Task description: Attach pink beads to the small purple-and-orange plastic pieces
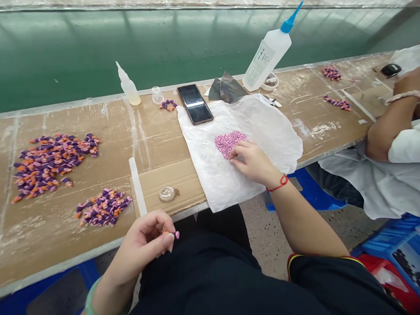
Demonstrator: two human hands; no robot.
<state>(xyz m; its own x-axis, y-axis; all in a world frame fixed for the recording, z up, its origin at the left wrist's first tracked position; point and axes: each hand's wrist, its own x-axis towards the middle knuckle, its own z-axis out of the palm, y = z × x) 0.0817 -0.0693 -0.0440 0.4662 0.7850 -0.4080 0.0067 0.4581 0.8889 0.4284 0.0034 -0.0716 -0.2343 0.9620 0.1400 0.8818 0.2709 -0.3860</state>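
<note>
My left hand (148, 243) is closed in a pinch near the table's front edge. Between its thumb and fingers is a small purple, orange and pink piece (176, 235), mostly covered by the fingertips. My right hand (253, 161) reaches over a white sheet (212, 185) to the edge of a pile of tiny pink speckled bits (229, 142). Its thumb and forefinger come together there, and anything between them is too small to make out. Left of the sheet, a small clear round dish (167, 193) sits on a cardboard piece (188, 177).
Two piles of purple-orange pieces, a large pile (53, 162) and a smaller pile (103, 207), lie left. Behind the sheet are a phone (195, 104), a small dropper bottle (129, 89) and a tall blue-tipped bottle (268, 58). Another person's arm (389, 114) rests at right.
</note>
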